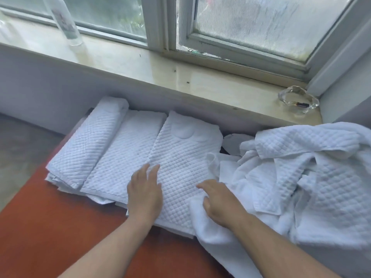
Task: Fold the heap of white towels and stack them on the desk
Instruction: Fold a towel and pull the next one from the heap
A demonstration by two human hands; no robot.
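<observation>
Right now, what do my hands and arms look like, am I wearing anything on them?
Nothing worn shows. The left hand and right hand are bare, with no gloves, rings or watch. The left forearm and right forearm are uncovered too; no sleeve comes into view.

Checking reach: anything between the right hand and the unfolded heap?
Nothing visible. The right hand rests on a loose towel at the near edge of the heap; the left hand lies flat on the folded towels.
</observation>
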